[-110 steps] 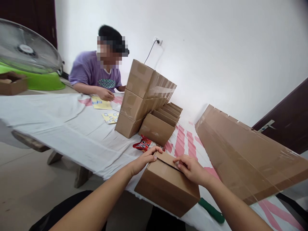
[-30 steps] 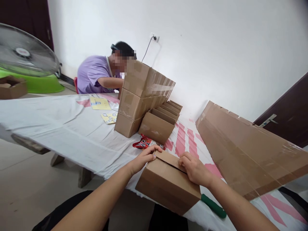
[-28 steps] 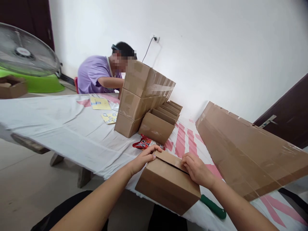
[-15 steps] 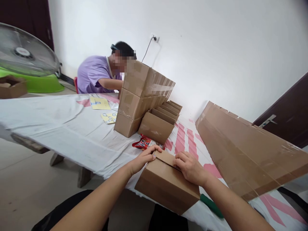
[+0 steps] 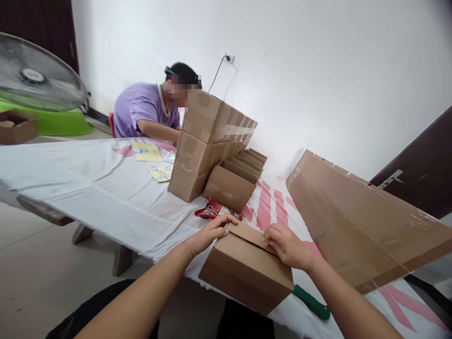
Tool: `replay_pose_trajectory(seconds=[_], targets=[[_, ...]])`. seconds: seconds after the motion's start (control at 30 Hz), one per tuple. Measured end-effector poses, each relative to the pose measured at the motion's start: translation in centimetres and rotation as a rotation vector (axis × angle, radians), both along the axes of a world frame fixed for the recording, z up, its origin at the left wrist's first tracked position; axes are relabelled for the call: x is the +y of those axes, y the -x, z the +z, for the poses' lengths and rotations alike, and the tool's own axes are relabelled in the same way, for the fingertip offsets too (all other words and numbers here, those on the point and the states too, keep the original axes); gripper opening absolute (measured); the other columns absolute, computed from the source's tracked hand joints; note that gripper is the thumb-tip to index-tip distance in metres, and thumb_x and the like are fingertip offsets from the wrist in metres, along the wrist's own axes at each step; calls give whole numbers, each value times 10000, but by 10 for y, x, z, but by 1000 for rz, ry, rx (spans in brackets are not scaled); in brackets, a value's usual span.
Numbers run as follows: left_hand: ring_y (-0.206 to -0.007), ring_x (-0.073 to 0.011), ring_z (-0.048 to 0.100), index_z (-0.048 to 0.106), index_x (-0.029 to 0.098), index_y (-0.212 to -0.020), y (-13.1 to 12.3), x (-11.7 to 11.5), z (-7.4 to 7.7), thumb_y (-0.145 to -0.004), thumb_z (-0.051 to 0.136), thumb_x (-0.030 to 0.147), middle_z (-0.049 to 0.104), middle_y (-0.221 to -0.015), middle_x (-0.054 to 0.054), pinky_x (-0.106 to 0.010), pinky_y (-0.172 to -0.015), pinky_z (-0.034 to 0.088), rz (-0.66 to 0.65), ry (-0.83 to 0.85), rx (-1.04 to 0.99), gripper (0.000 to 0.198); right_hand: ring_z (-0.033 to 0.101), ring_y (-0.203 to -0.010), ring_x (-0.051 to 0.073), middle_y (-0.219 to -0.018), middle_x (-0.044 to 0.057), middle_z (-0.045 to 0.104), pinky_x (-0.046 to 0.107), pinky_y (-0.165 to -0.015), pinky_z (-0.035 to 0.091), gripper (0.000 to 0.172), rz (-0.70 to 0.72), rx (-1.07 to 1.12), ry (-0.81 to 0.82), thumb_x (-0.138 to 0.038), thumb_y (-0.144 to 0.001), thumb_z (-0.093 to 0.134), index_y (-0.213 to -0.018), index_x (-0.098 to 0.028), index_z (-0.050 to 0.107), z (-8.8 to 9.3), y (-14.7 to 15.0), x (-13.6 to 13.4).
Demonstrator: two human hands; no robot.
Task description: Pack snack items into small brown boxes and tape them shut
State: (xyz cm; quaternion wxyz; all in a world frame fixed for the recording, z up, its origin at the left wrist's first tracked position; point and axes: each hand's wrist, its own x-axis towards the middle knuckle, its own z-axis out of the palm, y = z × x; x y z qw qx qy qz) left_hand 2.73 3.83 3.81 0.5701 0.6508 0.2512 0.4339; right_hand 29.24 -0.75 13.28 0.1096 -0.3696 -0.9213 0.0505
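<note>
A small brown cardboard box (image 5: 243, 273) sits at the near edge of the table, partly over the edge. My left hand (image 5: 210, 233) rests on its far left corner, fingers curled over the top flap. My right hand (image 5: 287, 247) presses down on the top flap at the right, fingers bent and close together. A red snack packet (image 5: 209, 210) lies just beyond the box. A green handle (image 5: 312, 303) pokes out from behind the box on the right.
A stack of taped cardboard boxes (image 5: 208, 141) and a row of open boxes (image 5: 235, 181) stand mid-table. A long flat cardboard package (image 5: 356, 226) slants at the right. A person in a purple shirt (image 5: 144, 110) sits opposite with yellow cards (image 5: 146, 151). A fan (image 5: 35, 75) stands left.
My right hand has slid a little back and forth along the top flap. My left hand stays on the corner. The person opposite has leaned forward behind the stack.
</note>
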Motion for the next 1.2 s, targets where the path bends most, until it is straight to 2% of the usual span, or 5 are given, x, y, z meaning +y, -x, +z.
replay_pose_trajectory(seconds=[0.3,0.53,0.8,0.9,1.2], targets=[[-908,-242,503,481,216,-1069,-4,8,-11,-686,488,387,536,-1044,-37,-346,-788,405,-50,35,-31,419,553,-745,170,-803,25,573,296,-677,460,239,-485,490,67,-447,-906,483,-867,-211,493,-35,-82,-33],[-962,-268,515,483,212,-1082,-6,3,-6,-711,494,398,545,-1069,-44,-349,-816,418,-19,65,-10,416,427,-466,104,-522,-63,449,212,-459,344,225,-787,160,575,-368,-847,509,-690,-210,477,-90,-120,-95],[-927,-267,537,485,217,-1051,-9,2,-4,-692,506,413,550,-1075,-47,-333,-764,442,16,77,-6,410,578,-669,181,-662,-3,595,249,-590,328,136,-1046,-49,284,-231,-734,669,-835,-208,580,-120,-116,-123],[-936,-268,531,485,218,-1055,-9,3,-5,-696,507,407,564,-1057,-45,-327,-766,432,25,70,2,406,590,-663,195,-678,-15,606,260,-602,359,383,-1045,-50,222,-259,-650,742,-979,-213,552,-118,-120,-123],[-973,-291,538,492,213,-1069,-8,2,-5,-720,493,412,568,-1092,-58,-355,-804,437,32,48,20,401,605,-930,218,-933,56,639,351,-816,469,185,-855,129,175,-101,-758,446,-815,-202,591,-123,-123,-130]])
